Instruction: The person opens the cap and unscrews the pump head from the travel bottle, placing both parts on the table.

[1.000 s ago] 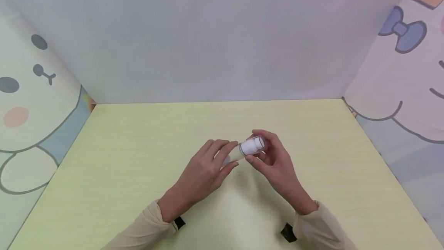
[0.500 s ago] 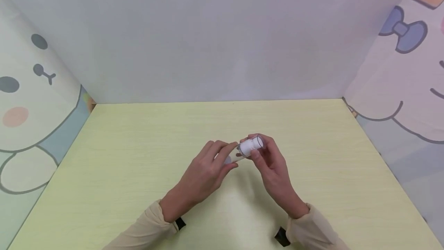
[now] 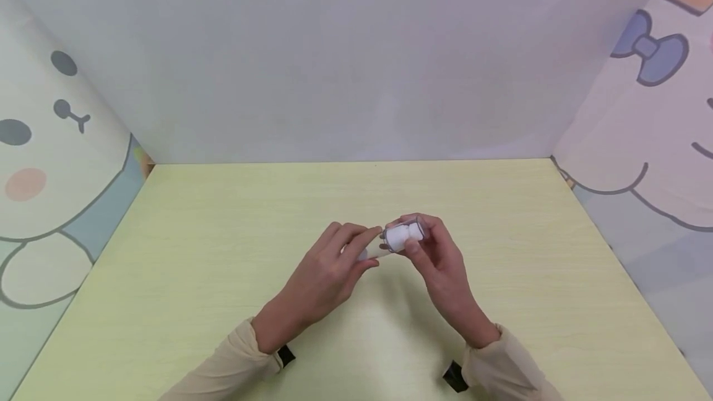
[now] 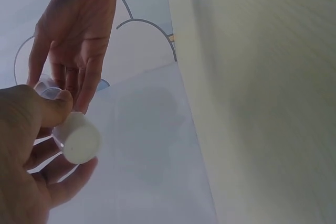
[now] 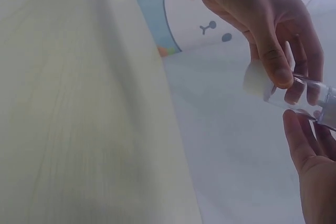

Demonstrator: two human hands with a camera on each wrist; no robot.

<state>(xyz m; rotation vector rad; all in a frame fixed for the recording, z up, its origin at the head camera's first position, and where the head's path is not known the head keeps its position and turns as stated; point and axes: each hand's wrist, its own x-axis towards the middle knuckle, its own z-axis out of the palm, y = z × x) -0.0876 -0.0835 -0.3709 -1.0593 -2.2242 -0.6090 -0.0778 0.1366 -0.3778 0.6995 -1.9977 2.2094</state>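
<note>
Above the pale counter (image 3: 223, 234), a clear bottle (image 3: 379, 252) is suspended between a person's two grips, its long axis slanting from lower left to upper right in the head view. The left grip (image 3: 332, 268) is curled around it near one white end (image 4: 82, 145); the right grip (image 3: 442, 262) pinches the opposite white-filled end (image 3: 396, 238). Neither is nearer; both touch it.

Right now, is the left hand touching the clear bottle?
Touching: the right wrist view shows the left hand gripping the clear bottle, its thumb laid against the side near the white end.
</note>
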